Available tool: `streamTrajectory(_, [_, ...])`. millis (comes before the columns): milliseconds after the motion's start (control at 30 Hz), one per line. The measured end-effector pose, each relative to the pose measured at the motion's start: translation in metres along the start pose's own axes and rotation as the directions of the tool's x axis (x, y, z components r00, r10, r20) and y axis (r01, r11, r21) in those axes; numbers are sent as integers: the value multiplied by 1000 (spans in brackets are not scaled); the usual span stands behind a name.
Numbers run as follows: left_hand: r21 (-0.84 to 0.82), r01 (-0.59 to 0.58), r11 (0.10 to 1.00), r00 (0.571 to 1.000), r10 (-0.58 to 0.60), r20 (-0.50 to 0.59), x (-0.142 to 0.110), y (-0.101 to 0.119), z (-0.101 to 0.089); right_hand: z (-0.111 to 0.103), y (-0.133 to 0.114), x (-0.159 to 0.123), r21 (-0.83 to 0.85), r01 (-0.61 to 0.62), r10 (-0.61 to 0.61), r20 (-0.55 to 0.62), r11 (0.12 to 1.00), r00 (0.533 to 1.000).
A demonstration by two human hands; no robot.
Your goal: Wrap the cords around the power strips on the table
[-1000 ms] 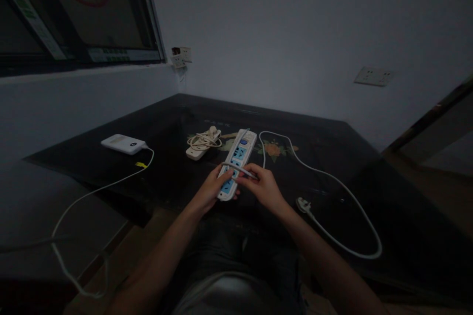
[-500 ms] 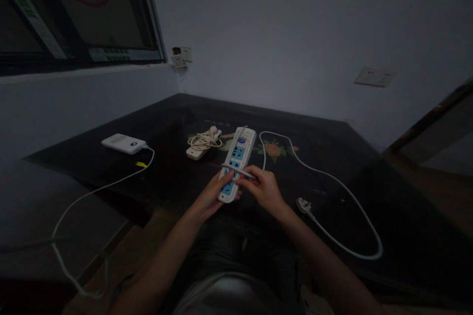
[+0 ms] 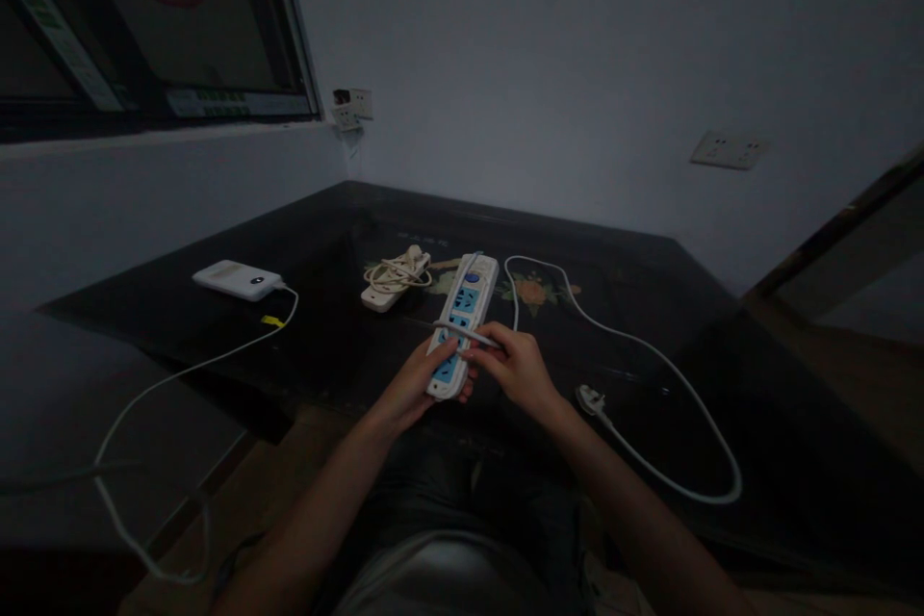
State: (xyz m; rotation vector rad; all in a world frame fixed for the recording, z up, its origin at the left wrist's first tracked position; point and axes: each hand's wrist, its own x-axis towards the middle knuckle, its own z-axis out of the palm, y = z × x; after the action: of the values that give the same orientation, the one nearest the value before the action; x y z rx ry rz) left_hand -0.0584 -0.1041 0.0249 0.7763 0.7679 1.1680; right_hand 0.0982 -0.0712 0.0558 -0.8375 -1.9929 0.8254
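A white power strip (image 3: 485, 287) with blue socket faces is tilted up over the dark table, its lower end in my left hand (image 3: 423, 377). My left thumb lies across the sockets and the fingers curl round underneath. Close by on the right, my right hand (image 3: 521, 368) pinches the strip's white cord (image 3: 473, 334), which crosses over the sockets. From there the cord loops out over the table on the right to its plug (image 3: 590, 399). What lies under my right fingertips is partly hidden.
A second power strip (image 3: 382, 296) wrapped in its own cord lies beyond my left hand. Farther left is a white power bank (image 3: 238, 280) with a cable hanging off the table (image 3: 613, 241). Wall sockets (image 3: 728, 150) sit at back right; a window (image 3: 217, 19) is at left.
Almost nothing differs. The whole view has shifted slightly, and both hands keep their hold on the strip and the cord.
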Motion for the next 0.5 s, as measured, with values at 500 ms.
streamTrajectory(500, [200, -112, 973, 987, 133, -93, 1, -5, 5, -18, -27, 1, -170, 80, -60, 117, 982, 991])
